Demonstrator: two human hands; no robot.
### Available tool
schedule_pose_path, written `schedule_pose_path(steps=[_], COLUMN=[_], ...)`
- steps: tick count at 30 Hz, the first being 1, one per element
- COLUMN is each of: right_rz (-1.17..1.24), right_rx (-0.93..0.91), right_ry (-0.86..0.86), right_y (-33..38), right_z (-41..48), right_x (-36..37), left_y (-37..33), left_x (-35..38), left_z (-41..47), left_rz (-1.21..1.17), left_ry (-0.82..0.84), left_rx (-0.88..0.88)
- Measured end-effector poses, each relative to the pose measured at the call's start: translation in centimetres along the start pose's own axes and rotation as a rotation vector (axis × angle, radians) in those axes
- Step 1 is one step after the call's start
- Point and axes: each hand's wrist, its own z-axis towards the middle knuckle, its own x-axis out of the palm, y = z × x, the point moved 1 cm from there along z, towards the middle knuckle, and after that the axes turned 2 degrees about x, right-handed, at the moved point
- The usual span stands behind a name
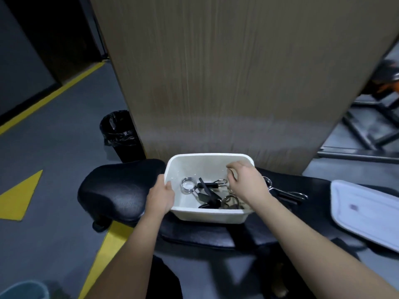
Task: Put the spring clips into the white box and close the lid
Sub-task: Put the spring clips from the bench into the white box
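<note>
The white box (pixel 207 215) stands open on a black padded bench (pixel 116 186). Several spring clips (pixel 201 188) with metal coils and black handles lie inside it. My left hand (pixel 160 196) grips the box's left rim. My right hand (pixel 246 183) hovers over the box's right side, fingers loosely curled and apart, with nothing visibly held. One more spring clip (pixel 285 194) lies on the bench just right of the box, partly hidden by my right wrist. The white lid (pixel 367 212) rests flat on the bench at the far right.
A tall beige panel (pixel 237 72) rises right behind the box. A black lined bin (pixel 119 134) stands on the grey floor at the left, near yellow floor markings (pixel 19 195). Dark metal frames (pixel 367 130) are at the right.
</note>
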Motion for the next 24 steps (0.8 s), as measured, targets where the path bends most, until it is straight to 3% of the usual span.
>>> schedule_pose_path(steps=[2,4,7,9,11,14,18,20,24], right_rz=[-0.108,-0.011,0.239,0.552,0.710,0.386,0.016,0.046,0.066], right_rx=[-0.033,0.143,0.236,0.327,0.423,0.432,0.566,0.628,0.655], right_ry=[-0.109,-0.023,0.128,0.106,0.023,-0.087,0.110,0.199,0.209], right_y=[-1.1,-1.5,-2.3,-2.9,-5.0,-10.1,-16.4,-17.3,-16.8], right_z=[-1.8,-3.4,-5.3,-5.8,-5.8,-6.3,-9.2,-10.2,-8.9], right_x=[-0.8,-0.7,0.3,-0.7,-1.8,-2.6,-2.1,-1.3,0.6], left_y=[-0.5,-1.2,-1.8,-2.2,-3.0,-4.6,-4.8,-4.8,-4.7], left_x=[0.2,0.6,0.8,0.8,1.2,3.1,4.5,4.6,4.9], left_z=[-0.5,-0.6,-0.3,0.1,-0.2,-1.4,-1.9,-1.3,-1.0], left_rz=[0.033,0.092,0.248,0.362,0.345,0.280,0.336,0.361,0.418], left_ry=[0.002,-0.006,0.015,-0.016,-0.088,-0.208,-0.338,-0.330,-0.337], left_rx=[0.005,0.007,-0.028,-0.030,-0.017,-0.060,-0.079,-0.088,-0.102])
